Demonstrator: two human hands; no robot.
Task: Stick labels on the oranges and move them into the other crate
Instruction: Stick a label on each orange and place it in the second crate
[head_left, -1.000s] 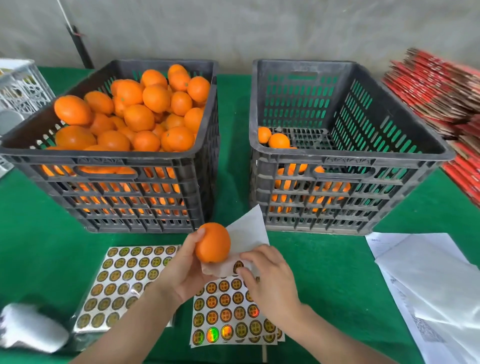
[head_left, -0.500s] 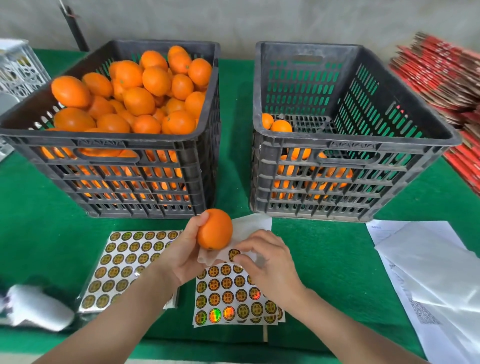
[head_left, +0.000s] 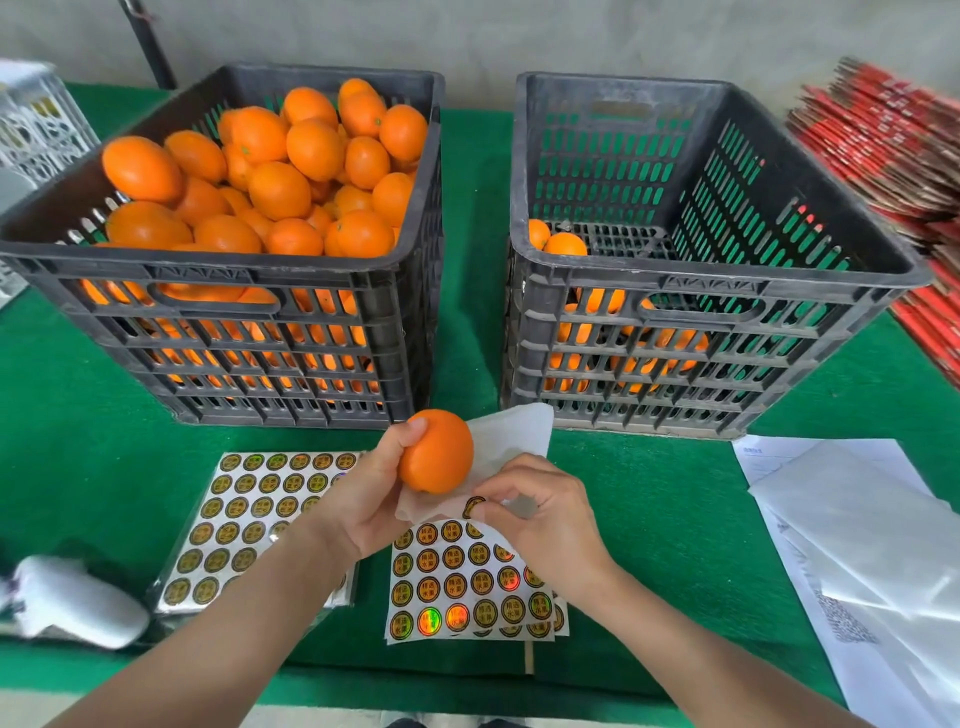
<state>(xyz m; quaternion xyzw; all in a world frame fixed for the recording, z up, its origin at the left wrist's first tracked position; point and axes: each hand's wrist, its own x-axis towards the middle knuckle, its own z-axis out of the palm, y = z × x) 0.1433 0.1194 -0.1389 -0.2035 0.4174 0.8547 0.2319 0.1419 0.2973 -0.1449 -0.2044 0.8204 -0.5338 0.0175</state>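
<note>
Over the green felt table (head_left: 78, 441), right in front of the full crate (head_left: 218, 270), left hand (head_left: 363, 499) grips one orange (head_left: 439, 452) and right hand (head_left: 545, 519) pinches a label (head_left: 474, 506) on the sticker sheet (head_left: 467, 587). Emptier crate (head_left: 701, 280) sits to the full crate's right, grey wall (head_left: 467, 31) behind it.

Glossy label sheet (head_left: 470, 582) (holographic foil)

Right hand (head_left: 540, 514) now pinches a label (head_left: 474, 506)
</note>
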